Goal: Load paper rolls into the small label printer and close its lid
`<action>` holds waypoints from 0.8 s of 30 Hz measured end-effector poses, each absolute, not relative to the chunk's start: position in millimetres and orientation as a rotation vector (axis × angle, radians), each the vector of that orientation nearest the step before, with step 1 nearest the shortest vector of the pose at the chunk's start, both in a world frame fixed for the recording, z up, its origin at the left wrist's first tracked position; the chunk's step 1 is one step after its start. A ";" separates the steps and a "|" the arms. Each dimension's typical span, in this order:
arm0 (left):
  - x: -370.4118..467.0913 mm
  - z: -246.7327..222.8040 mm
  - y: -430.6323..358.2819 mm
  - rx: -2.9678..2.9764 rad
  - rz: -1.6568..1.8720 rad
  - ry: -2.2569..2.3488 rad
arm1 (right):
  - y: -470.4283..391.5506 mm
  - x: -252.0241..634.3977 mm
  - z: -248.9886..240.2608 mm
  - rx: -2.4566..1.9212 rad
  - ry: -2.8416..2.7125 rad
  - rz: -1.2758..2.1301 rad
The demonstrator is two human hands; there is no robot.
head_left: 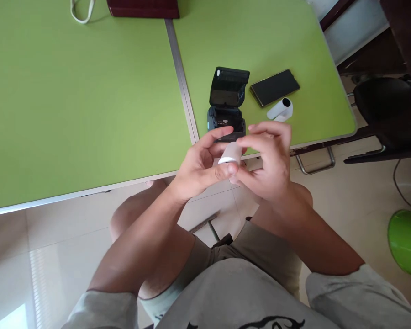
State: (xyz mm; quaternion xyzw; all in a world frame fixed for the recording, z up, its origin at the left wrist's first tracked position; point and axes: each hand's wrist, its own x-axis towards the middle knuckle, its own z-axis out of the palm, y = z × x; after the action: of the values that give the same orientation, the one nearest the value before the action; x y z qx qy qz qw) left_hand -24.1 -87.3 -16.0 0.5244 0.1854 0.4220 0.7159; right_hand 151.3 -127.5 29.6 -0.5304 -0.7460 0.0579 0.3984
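Between my two hands, just over the table's near edge, is a small white roll (231, 152). My left hand (205, 167) holds it from the left, with the thumb along its lower end. My right hand (269, 162) grips it from the right with the thumb and forefinger. Just beyond my fingers a black device (226, 119) sits on the green table with its lid raised; my left fingertips hide part of its near side. Right of the device, near my right fingers, lies another white roll (281, 109) with a dark core.
A dark phone (275, 87) lies on the green table (123, 91), behind the second roll. At the far edge are a dark red box (144, 8) and a white strap (82, 19). A black chair (383, 107) and a green stool (407, 242) stand to the right.
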 end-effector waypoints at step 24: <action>-37.4 12.3 -61.3 0.528 1.151 0.674 | -106.5 185.4 12.3 -1.394 -0.665 1.196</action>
State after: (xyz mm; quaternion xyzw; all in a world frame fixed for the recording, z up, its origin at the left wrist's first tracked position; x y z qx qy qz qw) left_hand -37.4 -61.3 12.3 0.2418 0.3090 0.5273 0.7536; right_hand 185.4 -106.5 12.3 -0.5912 -0.2819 0.5075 0.5599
